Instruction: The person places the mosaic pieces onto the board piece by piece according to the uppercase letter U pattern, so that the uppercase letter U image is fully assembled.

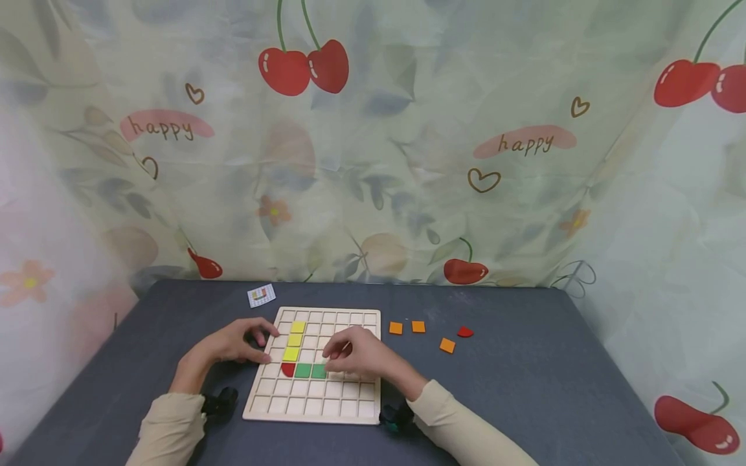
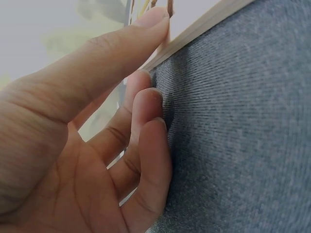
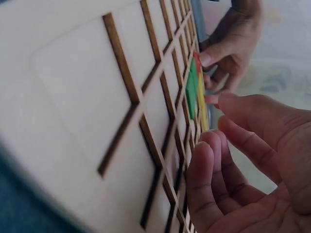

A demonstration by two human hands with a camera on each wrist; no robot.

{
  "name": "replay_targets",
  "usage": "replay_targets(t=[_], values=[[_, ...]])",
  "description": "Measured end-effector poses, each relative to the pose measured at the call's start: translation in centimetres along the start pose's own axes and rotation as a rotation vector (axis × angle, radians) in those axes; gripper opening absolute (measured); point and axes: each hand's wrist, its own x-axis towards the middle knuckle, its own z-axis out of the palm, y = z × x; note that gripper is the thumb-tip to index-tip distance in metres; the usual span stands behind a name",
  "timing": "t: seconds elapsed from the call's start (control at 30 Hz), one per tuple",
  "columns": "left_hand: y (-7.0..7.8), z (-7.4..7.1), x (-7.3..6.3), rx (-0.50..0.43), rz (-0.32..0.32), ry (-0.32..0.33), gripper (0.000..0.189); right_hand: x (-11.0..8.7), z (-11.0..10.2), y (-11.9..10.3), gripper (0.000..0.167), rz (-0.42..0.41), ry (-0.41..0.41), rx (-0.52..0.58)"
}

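A light wooden grid board [image 1: 311, 417] lies on the table. On it a column of yellow square tiles [image 1: 293, 340] runs down to a red quarter-round tile [image 1: 288, 369], with green square tiles [image 1: 302, 371] in a row beside that. My left hand [image 1: 237, 340] rests at the board's left edge, its thumb [image 2: 150, 19] on the rim and the other fingers loosely bent by the cloth. Over the board, near the end of the green row, my right hand [image 1: 358, 353] hovers. Its thumb and index finger stand apart in the right wrist view, with nothing visible between them.
Right of the board lie loose orange square tiles [image 1: 418, 327] and a red quarter-round tile [image 1: 465, 332]. A small printed card [image 1: 261, 296] sits beyond the board's upper left corner. Dark cloth [image 1: 524, 388] covers the table, and a patterned curtain [image 1: 373, 194] hangs behind.
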Motion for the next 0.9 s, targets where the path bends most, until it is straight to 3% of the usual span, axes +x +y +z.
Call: replay_targets(t=[0.5, 0.9], values=[[-0.2, 0.1, 0.0, 0.002, -0.006, 0.003, 0.047, -3.7, -3.8, 1.3, 0.019, 0.033, -0.003, 0.014], [-0.1, 0.0, -0.1, 0.001, -0.005, 0.001, 0.047, -8.0, -8.0, 2.5, 0.023, 0.07, 0.068, -0.041]])
